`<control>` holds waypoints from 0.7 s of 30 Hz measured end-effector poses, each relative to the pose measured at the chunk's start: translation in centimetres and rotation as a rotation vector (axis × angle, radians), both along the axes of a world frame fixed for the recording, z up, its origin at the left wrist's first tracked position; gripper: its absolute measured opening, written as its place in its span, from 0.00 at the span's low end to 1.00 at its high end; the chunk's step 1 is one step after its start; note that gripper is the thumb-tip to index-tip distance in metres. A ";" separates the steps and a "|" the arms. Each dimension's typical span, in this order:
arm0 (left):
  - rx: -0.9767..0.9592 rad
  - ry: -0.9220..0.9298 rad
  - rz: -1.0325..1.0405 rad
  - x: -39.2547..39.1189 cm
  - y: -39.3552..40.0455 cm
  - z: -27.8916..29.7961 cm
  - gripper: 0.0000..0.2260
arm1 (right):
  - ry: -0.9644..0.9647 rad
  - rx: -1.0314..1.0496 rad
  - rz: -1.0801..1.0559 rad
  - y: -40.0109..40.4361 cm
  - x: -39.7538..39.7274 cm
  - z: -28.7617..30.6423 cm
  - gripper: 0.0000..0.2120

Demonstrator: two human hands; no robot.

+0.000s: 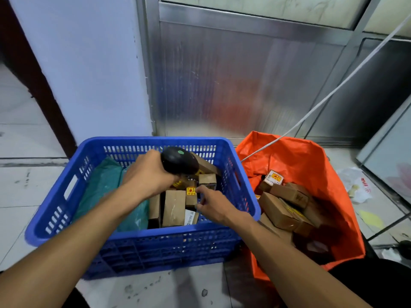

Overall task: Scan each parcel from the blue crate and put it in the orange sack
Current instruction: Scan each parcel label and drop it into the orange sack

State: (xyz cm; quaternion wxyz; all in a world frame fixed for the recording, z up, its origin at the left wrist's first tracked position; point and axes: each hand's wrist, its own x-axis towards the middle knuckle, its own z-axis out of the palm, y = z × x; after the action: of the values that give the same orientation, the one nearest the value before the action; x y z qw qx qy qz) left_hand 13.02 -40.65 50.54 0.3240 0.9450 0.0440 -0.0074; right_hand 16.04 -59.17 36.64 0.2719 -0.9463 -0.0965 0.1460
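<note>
Parcels (174, 207), mostly small brown cardboard boxes, stand packed in the right half of the blue crate (142, 241) on the floor, with teal mailer bags (102, 187) filling the left half. We find the orange sack (311, 165) touching the crate's right side, its mouth open and several boxed parcels (280, 210) already inside. We judge the task to be mid-run, at the pick-and-scan step: one parcel is being selected while the scanner is brought over it.

We record the left hand (148, 175) clenched around the handle of a black handheld scanner (179, 162), whose head hangs above the boxes near the crate's far wall. We record the right hand (212, 206) reaching into the crate, thumb and fingers partly curled and pinching a small box with a yellow label (191, 195); the grip looks light, and the box is not yet lifted clear of its neighbours.

In our judgement the next move calls for raising that box, turning its barcode face toward the scanner, then carrying it right over the crate rim into the sack.
</note>
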 end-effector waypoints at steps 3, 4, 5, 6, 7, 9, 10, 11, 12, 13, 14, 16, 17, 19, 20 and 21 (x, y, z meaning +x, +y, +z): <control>-0.034 -0.007 0.057 1.2 1.5 0.4 0.09 | 0.103 -0.001 0.020 1.9 0.4 -2.0 0.25; -0.041 -0.010 0.067 1.5 1.9 0.4 0.09 | 0.145 0.006 0.009 2.4 0.5 -2.7 0.25; -0.042 -0.008 0.071 1.8 2.2 0.4 0.10 | 0.185 0.009 -0.005 2.9 0.6 -3.5 0.25; -0.043 -0.003 0.074 1.9 2.4 0.3 0.12 | 0.220 -0.005 -0.012 3.3 0.8 -4.1 0.25; -0.045 0.009 0.078 2.0 2.6 0.1 0.13 | 0.253 -0.035 -0.015 3.6 1.0 -4.8 0.25; -0.046 0.026 0.080 2.4 2.9 -0.3 0.13 | 0.304 -0.098 -0.024 4.2 1.7 -5.5 0.26; -0.049 0.032 0.081 2.6 3.0 -0.3 0.14 | 0.323 -0.113 -0.025 4.4 2.1 -5.8 0.27; -0.058 0.040 0.082 2.8 3.1 -0.4 0.14 | 0.337 -0.124 -0.023 4.7 2.6 -6.1 0.28; -0.072 0.046 0.082 3.0 3.3 -0.3 0.14 | 0.343 -0.139 -0.017 4.9 3.0 -6.4 0.28; -0.087 0.052 0.084 3.2 3.4 -0.3 0.13 | 0.339 -0.156 -0.011 5.2 3.5 -6.7 0.29; -0.099 0.057 0.087 3.3 3.6 -0.3 0.13 | 0.325 -0.180 -0.003 5.5 3.9 -7.2 0.29; -0.114 0.072 0.087 3.5 3.8 -0.2 0.13 | 0.274 -0.255 0.033 6.0 4.6 -7.9 0.29; -0.121 0.086 0.084 3.5 3.8 -0.2 0.13 | 0.246 -0.309 0.065 6.4 4.9 -8.3 0.29; -0.133 0.110 0.079 3.5 3.9 -0.2 0.18 | 0.187 -0.423 0.134 7.1 5.3 -8.9 0.33; -0.136 0.115 0.081 3.6 4.0 -0.2 0.20 | 0.152 -0.470 0.167 7.5 5.6 -9.2 0.36; -0.136 0.117 0.084 3.7 4.2 -0.3 0.21 | 0.116 -0.506 0.196 7.8 6.0 -9.6 0.40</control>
State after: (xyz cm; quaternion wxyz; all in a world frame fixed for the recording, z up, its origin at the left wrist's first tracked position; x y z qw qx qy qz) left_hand 16.69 -36.46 50.26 0.3845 0.9160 0.1022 -0.0521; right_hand 22.05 -51.35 27.08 0.0163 -0.9602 -0.1324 0.2452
